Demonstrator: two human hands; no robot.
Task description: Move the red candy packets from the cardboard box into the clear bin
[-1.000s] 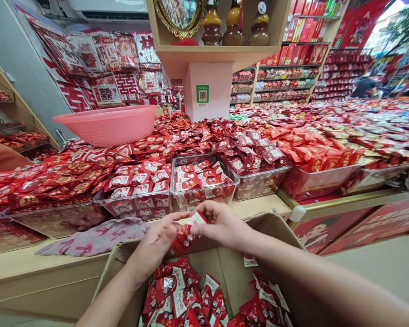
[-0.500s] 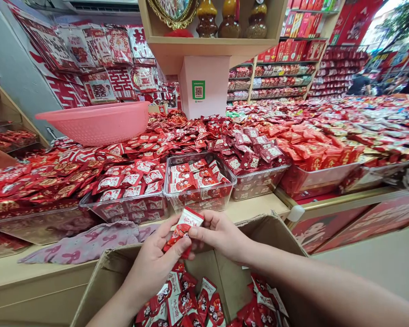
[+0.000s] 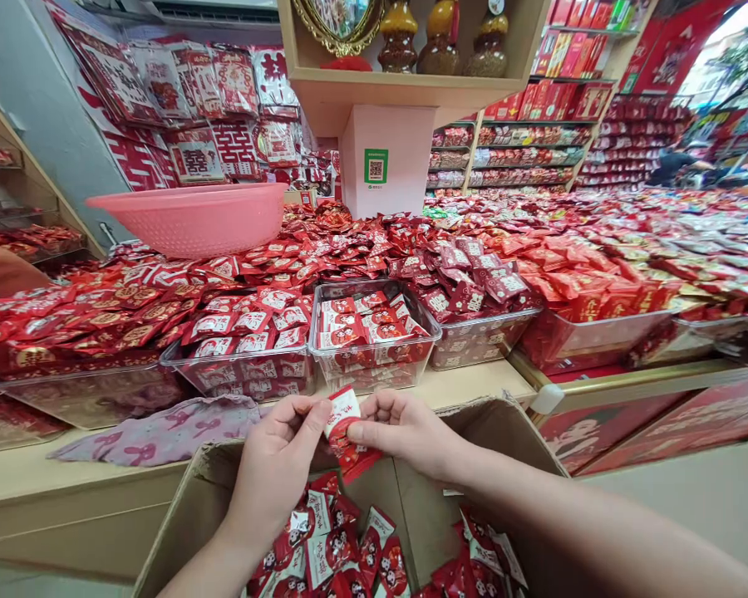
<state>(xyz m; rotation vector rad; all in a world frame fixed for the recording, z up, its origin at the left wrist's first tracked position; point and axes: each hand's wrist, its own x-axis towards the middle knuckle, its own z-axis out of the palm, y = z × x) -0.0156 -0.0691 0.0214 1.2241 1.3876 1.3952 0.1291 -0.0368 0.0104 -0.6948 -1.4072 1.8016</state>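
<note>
Both hands, left hand (image 3: 279,461) and right hand (image 3: 405,428), pinch one candy packet (image 3: 344,428) (fingers closed) above the cardboard box (image 3: 511,432).

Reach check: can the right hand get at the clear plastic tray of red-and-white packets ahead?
Probably yes: the clear plastic tray sits open-topped just beyond the right hand, nothing between, though it pinches a red-and-white packet.

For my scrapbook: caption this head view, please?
Left hand and right hand hold red packets over a cardboard box by clear trays.
</note>
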